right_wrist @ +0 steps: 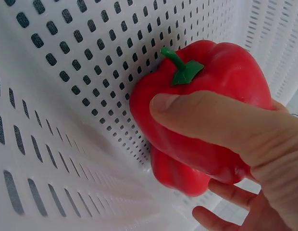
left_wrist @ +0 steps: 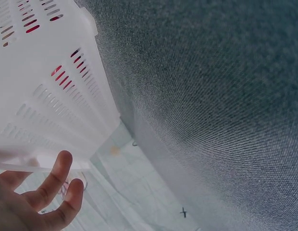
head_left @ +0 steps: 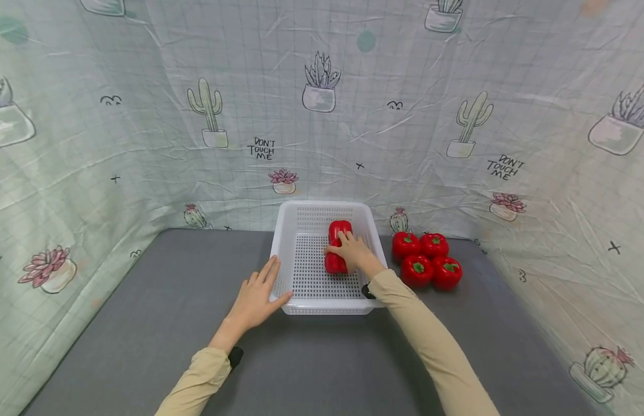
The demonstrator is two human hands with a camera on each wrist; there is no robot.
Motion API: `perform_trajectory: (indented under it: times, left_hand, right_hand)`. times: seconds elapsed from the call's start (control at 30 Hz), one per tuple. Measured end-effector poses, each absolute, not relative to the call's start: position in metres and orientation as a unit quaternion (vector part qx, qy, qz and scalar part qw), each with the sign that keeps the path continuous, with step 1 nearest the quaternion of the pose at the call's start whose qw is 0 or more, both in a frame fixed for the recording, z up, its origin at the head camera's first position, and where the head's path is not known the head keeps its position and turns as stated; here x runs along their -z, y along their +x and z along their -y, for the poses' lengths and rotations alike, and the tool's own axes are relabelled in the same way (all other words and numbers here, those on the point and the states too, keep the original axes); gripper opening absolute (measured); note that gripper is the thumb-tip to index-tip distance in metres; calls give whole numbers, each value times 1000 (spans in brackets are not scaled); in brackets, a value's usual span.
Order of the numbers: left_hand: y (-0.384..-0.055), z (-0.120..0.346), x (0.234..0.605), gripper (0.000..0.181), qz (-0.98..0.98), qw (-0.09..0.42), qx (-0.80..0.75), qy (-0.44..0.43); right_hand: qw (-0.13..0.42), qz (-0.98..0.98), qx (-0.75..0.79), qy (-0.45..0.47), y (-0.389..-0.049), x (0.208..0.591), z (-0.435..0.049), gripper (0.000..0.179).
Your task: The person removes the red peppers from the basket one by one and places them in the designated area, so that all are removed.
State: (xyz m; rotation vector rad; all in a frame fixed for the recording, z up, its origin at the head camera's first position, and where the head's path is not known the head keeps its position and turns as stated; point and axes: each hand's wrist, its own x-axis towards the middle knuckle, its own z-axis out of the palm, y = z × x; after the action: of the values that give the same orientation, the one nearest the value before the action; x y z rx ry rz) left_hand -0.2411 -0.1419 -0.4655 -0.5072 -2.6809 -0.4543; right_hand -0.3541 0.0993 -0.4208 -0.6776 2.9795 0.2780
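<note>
A white perforated plastic basket (head_left: 327, 309) stands on the grey table. Inside it, my right hand (head_left: 353, 252) grips a red bell pepper (right_wrist: 226, 72), its thumb across the side below the green stem. In the right wrist view that pepper lies close over the basket floor. Just beyond it sits a second red bell pepper (right_wrist: 178, 175), partly hidden behind the first. My left hand (head_left: 255, 297) rests at the basket's left rim, fingers extended along it and thumb at the near corner. Some of its fingers (left_wrist: 57, 175) show bent outside the wall in the left wrist view.
Several red bell peppers (head_left: 417, 271) stand grouped on the table right of the basket, stems up. A patterned cloth (head_left: 322, 144) with cactus drawings hangs behind and at both sides. The grey tabletop (head_left: 322, 364) stretches in front of the basket.
</note>
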Motion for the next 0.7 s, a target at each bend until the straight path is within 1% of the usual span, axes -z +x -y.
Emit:
perform_trajectory:
  times: [0.17,0.43,0.6,0.7]
  left_hand:
    - [-240,142,465,78,952,186,163,-178]
    - [-239,142,465,78,953,184,166,-175]
    - [-240,142,465,77,952,188,167,-177]
    - [-240,142,466,77,952,190,164,-177]
  right_hand:
    - [33,-974,-83,-208,-355,422,-99,78]
    - [56,-980,-39,-185,-355,422,-99,84]
    - [48,-979,-36,-193,-353,420,-98,81]
    - [39,-979,-29,-200,-351,418,-98,84]
